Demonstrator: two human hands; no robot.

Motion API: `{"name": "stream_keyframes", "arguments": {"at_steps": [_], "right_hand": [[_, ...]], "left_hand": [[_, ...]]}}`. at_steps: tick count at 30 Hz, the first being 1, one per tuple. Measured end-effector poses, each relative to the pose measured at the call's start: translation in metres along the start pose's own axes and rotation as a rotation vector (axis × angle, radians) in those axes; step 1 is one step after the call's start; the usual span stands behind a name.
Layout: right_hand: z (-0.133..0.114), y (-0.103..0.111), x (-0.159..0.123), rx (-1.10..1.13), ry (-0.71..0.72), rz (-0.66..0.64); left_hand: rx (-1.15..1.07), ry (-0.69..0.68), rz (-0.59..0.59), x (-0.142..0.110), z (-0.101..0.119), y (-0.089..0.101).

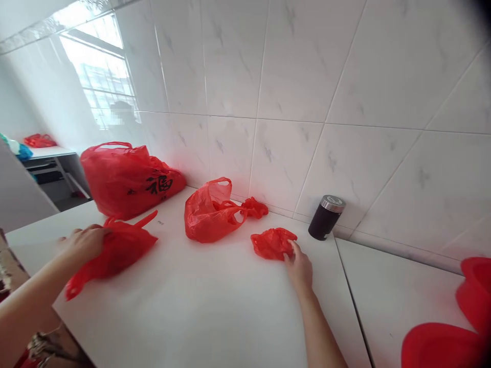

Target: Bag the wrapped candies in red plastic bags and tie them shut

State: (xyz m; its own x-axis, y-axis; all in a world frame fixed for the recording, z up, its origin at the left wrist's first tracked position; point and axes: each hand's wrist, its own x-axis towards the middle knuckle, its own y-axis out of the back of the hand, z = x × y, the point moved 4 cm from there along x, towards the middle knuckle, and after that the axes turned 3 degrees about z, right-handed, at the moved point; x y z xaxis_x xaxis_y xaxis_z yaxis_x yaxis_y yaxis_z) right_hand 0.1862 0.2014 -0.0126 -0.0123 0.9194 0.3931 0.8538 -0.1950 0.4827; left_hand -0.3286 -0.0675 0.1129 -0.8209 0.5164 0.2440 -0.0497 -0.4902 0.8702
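Note:
My left hand lies closed on a flattened red plastic bag at the left of the white counter. My right hand reaches forward, its fingertips pinching the near edge of a small crumpled red bag. Between the two, nearer the wall, sits a puffed red bag with an open handle, and a small red wad beside it. A large full red bag with black characters stands at the back left.
A dark cylindrical container with a metal lid stands against the tiled wall. A red object fills the lower right corner. A seam splits the counter. A shelf with another red bag stands far left, under a window.

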Motion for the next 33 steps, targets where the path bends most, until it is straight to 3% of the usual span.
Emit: {"name": "stream_keyframes", "arguments": {"at_steps": [3, 6, 8, 11, 14, 17, 20, 22, 24, 29, 33], "right_hand": [[-0.013, -0.002, -0.005, 0.124, -0.018, -0.019], [-0.038, -0.002, -0.012, 0.283, -0.015, -0.044], [-0.059, 0.001, -0.018, 0.379, -0.008, -0.056], [-0.088, 0.011, -0.031, 0.463, 0.003, -0.064], [-0.102, 0.030, -0.042, 0.489, 0.021, -0.083], [-0.090, 0.055, -0.044, 0.507, -0.042, 0.010], [-0.061, 0.078, -0.044, 0.501, -0.168, 0.198], [-0.046, 0.083, -0.044, 0.496, -0.230, 0.258], [-0.041, 0.082, -0.045, 0.490, -0.258, 0.264], [-0.058, 0.079, -0.047, 0.485, -0.208, 0.222], [-0.076, 0.087, -0.056, 0.439, -0.008, 0.221]], "left_hand": [[0.053, -0.043, -0.089, 0.000, 0.032, 0.004], [-0.077, -0.292, -0.247, -0.022, 0.102, -0.011], [-0.214, -0.456, -0.426, -0.054, 0.158, -0.033], [-0.427, -0.592, -0.620, -0.117, 0.233, -0.067], [-0.644, -0.604, -0.753, -0.166, 0.273, -0.095], [-0.906, -0.453, -0.775, -0.176, 0.272, -0.115], [-1.156, -0.166, -0.631, -0.156, 0.246, -0.130], [-1.257, -0.018, -0.559, -0.146, 0.229, -0.137], [-1.306, 0.045, -0.552, -0.145, 0.219, -0.140], [-1.148, 0.011, -0.579, -0.166, 0.213, -0.131], [-0.875, -0.207, -0.350, -0.175, 0.222, -0.108]]}}
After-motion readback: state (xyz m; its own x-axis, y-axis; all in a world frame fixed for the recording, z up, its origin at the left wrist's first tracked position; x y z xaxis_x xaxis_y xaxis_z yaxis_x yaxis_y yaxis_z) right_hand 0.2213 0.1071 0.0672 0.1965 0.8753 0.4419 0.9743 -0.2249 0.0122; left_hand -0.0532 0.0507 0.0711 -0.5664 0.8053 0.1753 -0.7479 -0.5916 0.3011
